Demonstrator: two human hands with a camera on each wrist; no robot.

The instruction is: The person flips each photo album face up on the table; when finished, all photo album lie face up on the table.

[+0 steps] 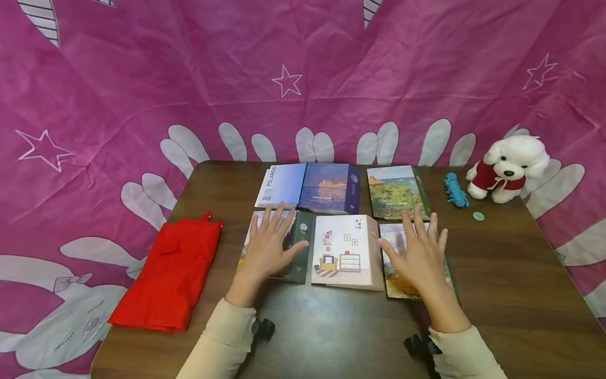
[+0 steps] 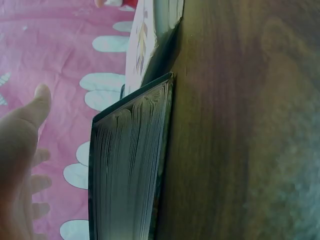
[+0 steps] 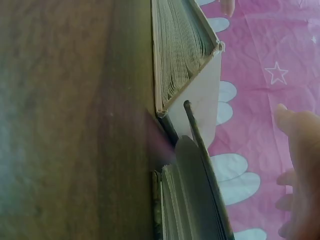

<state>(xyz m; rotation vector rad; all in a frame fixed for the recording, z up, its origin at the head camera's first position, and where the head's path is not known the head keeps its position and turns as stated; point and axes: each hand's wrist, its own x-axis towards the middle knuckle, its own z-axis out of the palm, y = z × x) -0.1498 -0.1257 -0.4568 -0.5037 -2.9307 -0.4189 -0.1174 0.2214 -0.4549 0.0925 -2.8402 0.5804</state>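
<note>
My left hand hovers with spread fingers over a dark green photo album in the front row. In the left wrist view, a gap shows between that hand and the album's page edges. Above an album with a painted landscape cover, my right hand is spread as well and holds nothing. Between the hands lies a white album with a drawn armchair and dresser. The right wrist view shows page edges of an album and the right hand apart from them.
Behind are a pale blue Polaroid album, a purple-blue album and a green landscape album. A red cloth item lies left. At right are blue yarn, a green disc and a white plush dog.
</note>
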